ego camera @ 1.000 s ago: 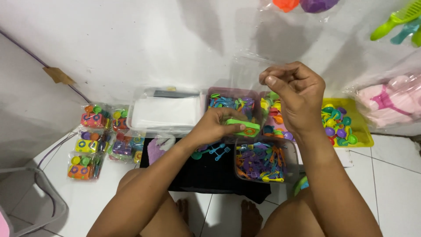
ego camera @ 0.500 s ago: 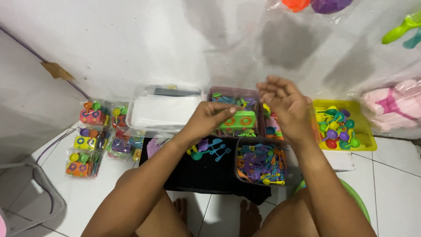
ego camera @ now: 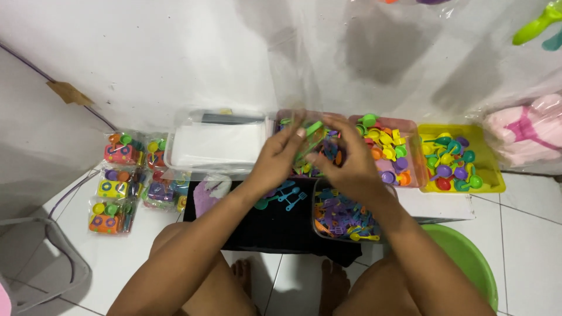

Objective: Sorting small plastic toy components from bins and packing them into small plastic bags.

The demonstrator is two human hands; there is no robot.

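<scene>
Against the white wall (ego camera: 175,52), on the tiled floor (ego camera: 527,216), trays of small plastic toys sit side by side: a clear lidded tub (ego camera: 216,143), a yellow tray (ego camera: 489,175), a pink one (ego camera: 410,126). Between them, over the black mat (ego camera: 275,225), my left hand (ego camera: 275,158) and right hand (ego camera: 345,167) meet, each grip pinching a clear bag (ego camera: 313,143) with a green piece (ego camera: 314,127) at its mouth. I judge this the bagging step; next I need the mouth held wide.

I note the hands (ego camera: 316,155) above the middle tray (ego camera: 293,120), lidded box (ego camera: 216,146) left, spoon tray (ego camera: 489,175) right, packets (ego camera: 126,175) far left.
</scene>
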